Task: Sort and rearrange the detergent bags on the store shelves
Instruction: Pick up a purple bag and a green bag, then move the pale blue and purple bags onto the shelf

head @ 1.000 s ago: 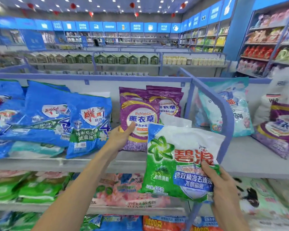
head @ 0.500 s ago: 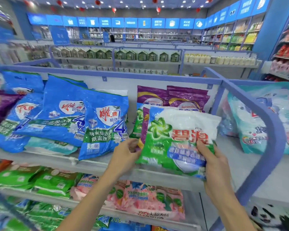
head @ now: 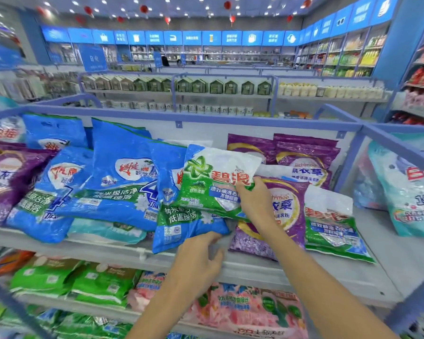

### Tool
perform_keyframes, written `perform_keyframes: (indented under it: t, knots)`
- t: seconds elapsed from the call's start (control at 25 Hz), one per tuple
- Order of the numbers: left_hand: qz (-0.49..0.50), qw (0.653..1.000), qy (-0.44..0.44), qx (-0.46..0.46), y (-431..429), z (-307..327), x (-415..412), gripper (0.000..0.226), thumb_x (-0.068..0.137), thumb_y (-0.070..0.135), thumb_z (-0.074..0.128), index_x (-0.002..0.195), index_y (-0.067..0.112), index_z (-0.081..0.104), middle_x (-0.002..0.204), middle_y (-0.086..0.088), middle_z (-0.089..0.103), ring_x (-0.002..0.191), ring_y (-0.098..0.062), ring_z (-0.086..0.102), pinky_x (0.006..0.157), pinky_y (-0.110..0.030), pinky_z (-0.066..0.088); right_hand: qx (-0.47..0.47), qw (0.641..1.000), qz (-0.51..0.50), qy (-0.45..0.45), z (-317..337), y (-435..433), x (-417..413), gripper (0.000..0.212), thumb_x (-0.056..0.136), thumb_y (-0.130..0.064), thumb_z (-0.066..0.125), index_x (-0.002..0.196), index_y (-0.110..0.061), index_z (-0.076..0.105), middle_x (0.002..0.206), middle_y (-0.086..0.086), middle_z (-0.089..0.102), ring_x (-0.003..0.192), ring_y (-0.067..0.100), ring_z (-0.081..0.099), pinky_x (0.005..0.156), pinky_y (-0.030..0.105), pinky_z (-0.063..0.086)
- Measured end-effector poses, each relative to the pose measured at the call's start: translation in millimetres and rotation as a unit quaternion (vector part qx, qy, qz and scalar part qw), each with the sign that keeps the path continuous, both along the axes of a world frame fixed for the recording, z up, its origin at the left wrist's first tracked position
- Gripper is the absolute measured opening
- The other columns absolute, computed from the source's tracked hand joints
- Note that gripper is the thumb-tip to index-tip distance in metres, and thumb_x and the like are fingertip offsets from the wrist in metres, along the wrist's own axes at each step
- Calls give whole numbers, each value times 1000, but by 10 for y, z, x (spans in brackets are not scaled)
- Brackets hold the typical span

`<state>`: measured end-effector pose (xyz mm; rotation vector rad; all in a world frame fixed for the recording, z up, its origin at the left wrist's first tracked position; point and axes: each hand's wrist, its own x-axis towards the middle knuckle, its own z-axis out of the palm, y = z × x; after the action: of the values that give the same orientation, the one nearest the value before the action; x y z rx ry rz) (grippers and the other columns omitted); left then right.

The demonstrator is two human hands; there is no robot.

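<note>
My right hand (head: 252, 199) grips a green-and-white detergent bag (head: 213, 182) by its right edge, holding it tilted over the upper shelf. It overlaps a blue detergent bag (head: 181, 223) on the left and a purple lavender bag (head: 279, 216) on the right. My left hand (head: 201, 255) sits at the blue bag's lower right corner, fingers curled at its edge. A second green-and-white bag (head: 331, 226) lies flat to the right of the purple one. Two more purple bags (head: 306, 157) stand at the back.
Several blue bags (head: 118, 182) are piled on the left of the grey shelf (head: 353, 272), with a purple bag (head: 8, 179) at far left. A blue rail divider (head: 350, 155) separates teal bags (head: 406, 192). Green and pink bags (head: 242, 307) fill the lower shelf.
The green-and-white bag moved left and up, from in front of the purple bags onto the blue bag. My left hand let go of it and dropped to the blue bag's corner.
</note>
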<state>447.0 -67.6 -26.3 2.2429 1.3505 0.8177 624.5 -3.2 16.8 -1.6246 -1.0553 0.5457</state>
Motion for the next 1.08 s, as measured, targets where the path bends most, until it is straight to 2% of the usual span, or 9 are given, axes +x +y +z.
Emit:
perform_keyframes:
  t: [0.08,0.28,0.4,0.48,0.56,0.64,0.8,0.92,1.08]
  knots:
    - [-16,1000,2,16,0,-51,-55,29,95,33,61,122,26,68,110,13,73,102,-6,66,93,-30,51,-2,995,-35,-97,-53,-33,9,19,101,-29,60,110,-13,58,109,3,67,101,24,62,76,36,44]
    - [-70,997,-19,41,-151,-118,-52,25,100,39,54,118,30,68,104,17,73,94,1,65,88,-28,54,-1,991,-19,-133,-95,-351,-23,29,101,-36,59,122,-16,58,113,-2,63,106,18,57,88,37,46]
    - [-84,993,21,85,-246,-159,18,25,99,39,53,119,33,68,98,16,74,95,-3,66,95,-28,46,-23,978,-29,-206,-149,-720,11,31,100,-26,60,128,-13,57,118,0,57,111,19,54,86,32,40]
    - [-94,988,56,108,-362,-172,94,23,95,33,59,118,32,67,100,14,73,99,-7,66,95,-28,40,-34,966,-26,-254,-200,-1080,51,40,100,-22,59,138,-12,54,133,5,57,124,23,53,96,34,41]
    - [-99,982,87,133,-501,-200,182,29,87,24,70,116,25,69,106,10,73,101,-14,67,95,-36,48,-41,950,-29,-308,-253,-1491,99,47,101,-26,58,145,-14,50,143,4,55,133,22,50,104,35,42]
    - [-93,979,94,155,-684,-236,310,39,80,19,78,118,18,71,114,4,72,107,-21,67,98,-46,53,-49,935,-47,-347,-314,-1940,212,48,102,-32,57,147,-18,50,144,1,56,133,19,50,104,34,45]
    - [-109,977,87,159,-1130,-386,693,47,79,19,78,125,13,68,124,-1,69,118,-27,65,99,-45,55,-83,930,-88,-348,-481,-2840,612,48,102,-42,54,146,-22,54,142,-4,59,131,18,55,105,33,46]
    - [-137,976,88,148,-1638,-485,1128,44,81,24,69,124,15,69,124,-2,69,119,-28,65,100,-45,54,-110,922,-138,-345,-640,-3517,1094,45,99,-44,55,133,-17,65,128,0,68,119,21,64,98,32,51]
    - [-184,969,93,139,-2259,-541,1784,46,80,24,79,123,13,70,124,-1,70,118,-27,66,102,-44,51,-177,923,-181,-290,-729,-4372,1715,53,104,-52,42,148,-26,48,149,-5,52,139,16,46,110,31,38]
